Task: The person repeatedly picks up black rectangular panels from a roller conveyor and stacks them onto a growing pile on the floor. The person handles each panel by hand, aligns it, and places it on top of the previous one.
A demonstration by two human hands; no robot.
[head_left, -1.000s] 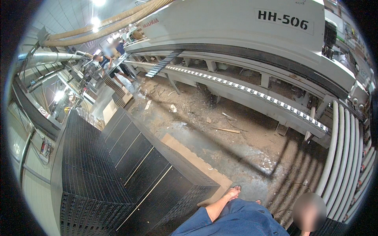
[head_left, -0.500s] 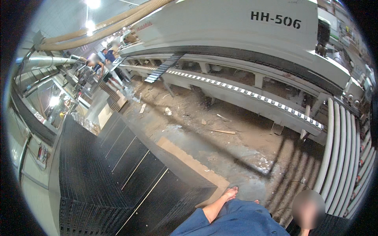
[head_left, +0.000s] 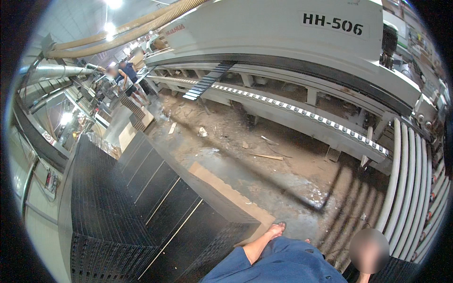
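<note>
My right hand [head_left: 369, 251] is at the lower right, covered by a round blur that hides its fingers and anything in them. Its wrist comes up from the lower edge beside a dark, ridged stack [head_left: 401, 272]. My left hand is out of view. At the lower middle are my blue clothing [head_left: 288, 262] and one bare leg, with a sandalled foot [head_left: 277, 229] on the floor. To the left of my leg stand tall stacks of black panels [head_left: 174, 212], with thin pale lines between some of them.
A long pale machine [head_left: 269, 33] crosses the far side, with a white-studded conveyor rail [head_left: 283, 104]. A slatted black panel [head_left: 210, 81] lies across it. Grey rollers [head_left: 394, 174] stand at right. Wood scraps [head_left: 266, 156] litter the dusty floor. Two people [head_left: 127, 75] stand far left.
The black panel on the machine has shifted a little to the right along the rail. The people far off have changed posture. My right hand stays in the same place.
</note>
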